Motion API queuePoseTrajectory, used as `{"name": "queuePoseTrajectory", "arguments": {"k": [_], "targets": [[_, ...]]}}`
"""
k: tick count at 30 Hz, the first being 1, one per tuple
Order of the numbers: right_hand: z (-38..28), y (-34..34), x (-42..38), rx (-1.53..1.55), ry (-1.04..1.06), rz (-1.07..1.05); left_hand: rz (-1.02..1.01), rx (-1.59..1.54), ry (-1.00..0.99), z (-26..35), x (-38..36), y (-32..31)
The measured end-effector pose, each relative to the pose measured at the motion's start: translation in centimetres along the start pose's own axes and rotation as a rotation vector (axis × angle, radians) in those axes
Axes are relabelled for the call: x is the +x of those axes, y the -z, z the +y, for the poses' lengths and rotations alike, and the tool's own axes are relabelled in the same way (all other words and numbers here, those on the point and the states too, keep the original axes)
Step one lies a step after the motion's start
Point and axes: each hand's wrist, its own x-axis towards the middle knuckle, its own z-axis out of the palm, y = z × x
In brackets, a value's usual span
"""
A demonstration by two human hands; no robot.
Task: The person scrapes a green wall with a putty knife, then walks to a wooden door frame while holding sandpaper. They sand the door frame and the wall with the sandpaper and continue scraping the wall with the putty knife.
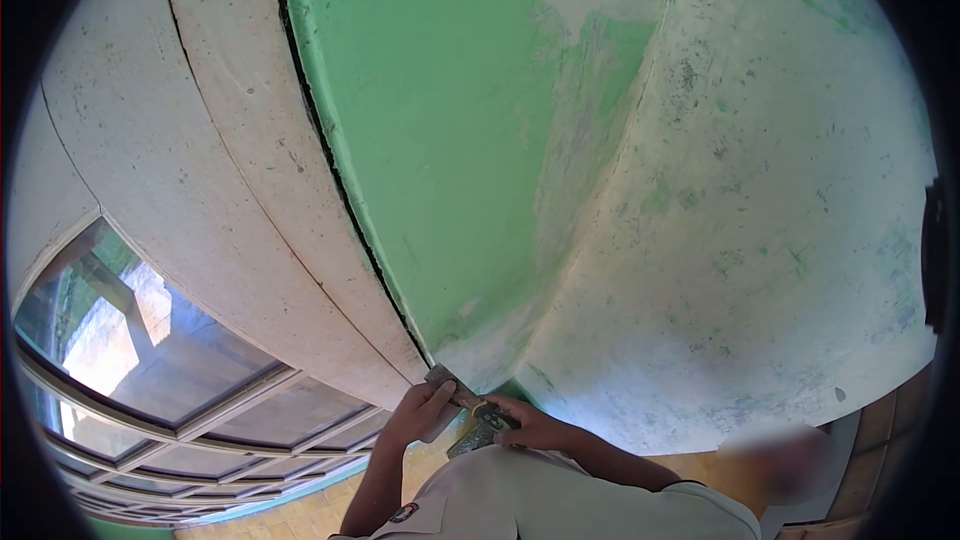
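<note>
Low in the head view, my two hands meet just in front of my shirt. My left hand (pixel 415 414) is closed around a flat, grey-brown scraper (pixel 440 376), its thumb lying on top. My right hand (pixel 530 424) is closed on a dark, stained putty knife (pixel 470 440) whose broad end flares down towards my shirt. The two tools touch or overlap between the hands; fingers partly hide where they meet. Directly beyond them rises the corner of a green-painted wall (pixel 440 160).
A pale wall with worn green patches (pixel 740 210) stands on the right. To the left are a whitish door frame (pixel 270 160), split by a dark gap, and a paned window (pixel 190 380). Tiled floor (pixel 270 518) shows below. A blurred patch (pixel 775 462) lies at lower right.
</note>
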Motion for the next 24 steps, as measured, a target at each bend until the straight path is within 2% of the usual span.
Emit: {"name": "queuePoseTrajectory", "arguments": {"k": [3, 5, 6, 8, 10, 14, 21, 24], "targets": [[-2.6, 0.5, -1.2, 0.145, -0.047, 0.038, 0.012, -0.077, 0.088, 0.1, 0.0, -0.4], [-2.8, 1.1, -2.0, 0.456, -0.05, 0.123, 0.008, -0.096, 0.094, -1.5, 0.4, -0.8], [-2.4, 1.3, -2.3, 0.46, -0.045, 0.135, 0.009, -0.157, 0.067, -1.7, 0.5, -1.0], [-1.5, 1.6, -2.7, 0.777, 0.079, 0.306, -0.001, -0.215, 0.044, -1.8, 0.6, -1.7], [-2.3, 1.6, -3.1, 0.864, 0.162, 0.362, -0.032, -0.34, 0.049, -1.2, 0.7, -2.4], [-1.7, 1.3, -3.0, 1.055, 0.335, 0.501, -0.144, -0.359, 0.02, -0.3, 1.2, -3.2], [-0.5, 0.5, -2.3, 1.114, 0.317, 0.567, -0.243, -0.294, -0.066, 1.4, 2.1, -3.2], [-2.4, 1.6, -2.2, 0.821, 0.47, 0.783, -0.276, -0.147, -0.046, 1.2, 2.4, -2.7]]}}
